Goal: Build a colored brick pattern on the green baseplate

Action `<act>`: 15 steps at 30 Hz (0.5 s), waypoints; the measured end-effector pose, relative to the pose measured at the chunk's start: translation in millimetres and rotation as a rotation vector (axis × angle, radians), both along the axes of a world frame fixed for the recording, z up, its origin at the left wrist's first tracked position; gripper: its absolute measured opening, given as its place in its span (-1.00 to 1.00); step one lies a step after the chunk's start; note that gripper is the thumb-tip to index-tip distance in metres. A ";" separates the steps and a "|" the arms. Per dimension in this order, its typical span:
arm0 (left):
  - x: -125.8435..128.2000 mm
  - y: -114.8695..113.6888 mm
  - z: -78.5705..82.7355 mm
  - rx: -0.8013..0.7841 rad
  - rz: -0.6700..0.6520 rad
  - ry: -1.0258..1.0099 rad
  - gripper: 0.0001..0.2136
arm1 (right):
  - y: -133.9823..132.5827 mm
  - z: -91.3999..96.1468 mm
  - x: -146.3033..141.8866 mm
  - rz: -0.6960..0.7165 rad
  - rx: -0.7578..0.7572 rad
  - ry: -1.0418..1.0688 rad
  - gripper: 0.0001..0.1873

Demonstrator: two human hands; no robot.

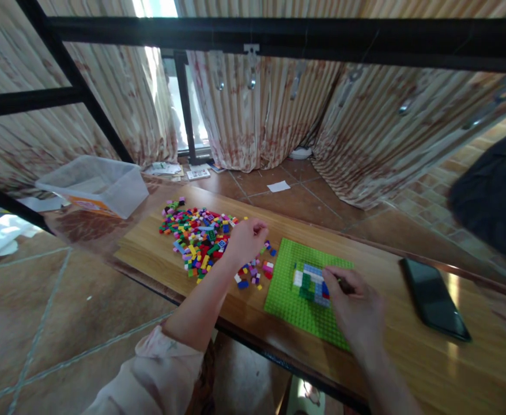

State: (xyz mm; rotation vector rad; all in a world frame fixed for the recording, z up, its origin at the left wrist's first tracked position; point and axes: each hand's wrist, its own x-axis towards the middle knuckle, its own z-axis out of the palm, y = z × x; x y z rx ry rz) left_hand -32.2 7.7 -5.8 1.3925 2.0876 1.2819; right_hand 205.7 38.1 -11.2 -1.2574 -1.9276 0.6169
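Right hand: the right hand point(352, 300) rests on the green baseplate point(290, 308), fingertips drawn into a pinch against the right edge of the brick build point(311, 279); whether a brick sits between them is hidden.
Left hand: the left hand point(246, 239) hangs curled in a loose fist, knuckles up, at the right edge of the loose bricks point(195, 236); what it encloses, if anything, cannot be told.
Brick build: a low, flat cluster of white, blue, green and red pieces near the middle of the baseplate, partly covered by the right fingers.
Baseplate: lies flat on the table point(149, 253) in front of the person, between the pile and a smartphone point(434, 297).
Strays: a few stray bricks point(253, 275) lie between the pile and the plate's left edge.
Doing it well: by the look of it, a piece is being seated. It likely goes best with the studs lined up square first, pressure straight down, and the heel of the hand weighing on the plate so it does not slide on the smooth wood.
Watch-out: the left forearm passes close to the strays, and a careless sweep could push them off the near edge.
Surroundings: a clear plastic bin point(95, 184) sits beyond the pile, off the far left corner. Patterned curtains point(253, 115) hang behind, a black metal frame point(279, 37) crosses the top, and a tiled floor point(63, 300) lies below.
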 end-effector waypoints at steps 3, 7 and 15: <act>-13.0 -1.6 0.7 0.020 0.054 0.020 -0.86 | -10.1 -4.9 -10.0 0.130 0.015 -0.025 -0.73; -19.7 -3.2 1.2 0.013 0.086 0.040 -0.86 | -26.6 -12.0 -26.9 0.326 0.090 -0.065 -0.77; -26.8 -10.9 8.6 0.006 0.147 0.009 -0.85 | -52.9 -28.3 -58.4 0.584 0.276 -0.149 -0.75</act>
